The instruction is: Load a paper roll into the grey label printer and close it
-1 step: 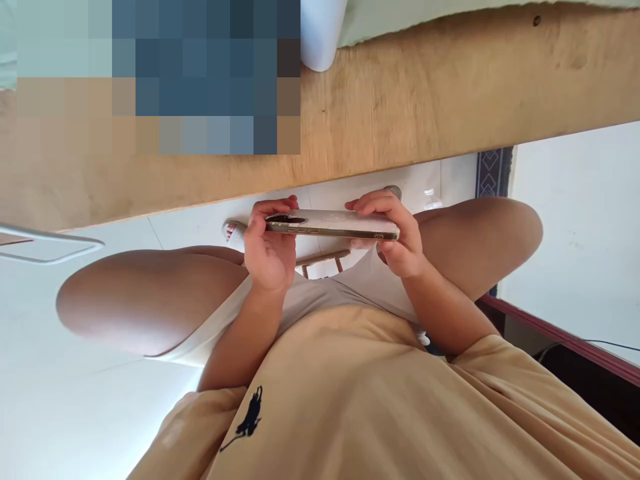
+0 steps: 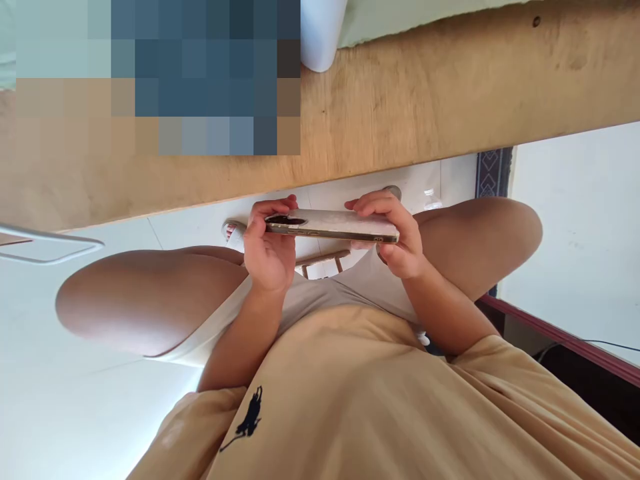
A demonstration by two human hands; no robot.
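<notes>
A smartphone (image 2: pixel 330 223) in a pale case with a worn edge lies sideways between my hands, above my lap. Its dark camera area is at the left end. My left hand (image 2: pixel 270 247) grips that end, thumb and fingers closed around it. The opposite end sits in my right hand (image 2: pixel 397 233), whose fingers curl over the back. The screen is hidden from this angle. Below the phone are my pale shorts (image 2: pixel 325 293).
A wooden table (image 2: pixel 390 113) runs across ahead, its front edge beyond my hands. On it stands a white rounded object (image 2: pixel 320 40) beside a pale green cloth (image 2: pixel 400 20). A white metal bar (image 2: pixel 75 250) juts in at left. Part of the table is pixelated.
</notes>
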